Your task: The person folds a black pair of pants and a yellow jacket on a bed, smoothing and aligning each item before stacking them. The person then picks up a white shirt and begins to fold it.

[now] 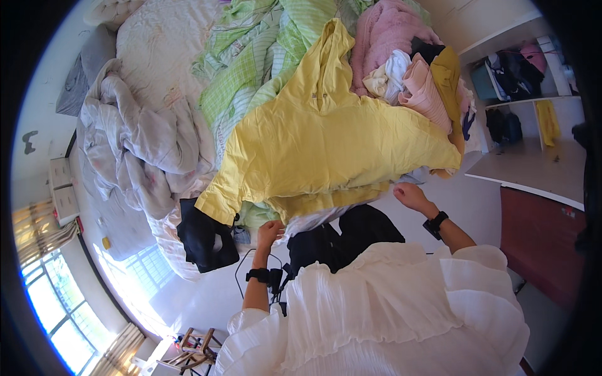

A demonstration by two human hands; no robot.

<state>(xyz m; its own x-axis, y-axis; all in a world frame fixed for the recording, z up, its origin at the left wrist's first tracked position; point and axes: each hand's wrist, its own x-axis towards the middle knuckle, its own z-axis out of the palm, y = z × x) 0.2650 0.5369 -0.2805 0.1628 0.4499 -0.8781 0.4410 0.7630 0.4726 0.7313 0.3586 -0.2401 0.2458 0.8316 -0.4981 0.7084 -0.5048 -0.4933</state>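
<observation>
A yellow hooded top lies spread on the bed in front of me, its hood pointing away and its sleeves out to both sides. My left hand is closed at the left corner of its lower hem. At the hem's right corner, my right hand is also closed, with its fingers curled in. The cloth between the fingers is too small to see clearly. Both wrists wear black bands. Beside my left hand, a black garment hangs at the bed's edge under the left sleeve.
A green checked quilt lies beyond the top, with a grey blanket to the left. A pink fluffy blanket and piled clothes are at the far right. An open cabinet stands right; a wooden chair is lower left.
</observation>
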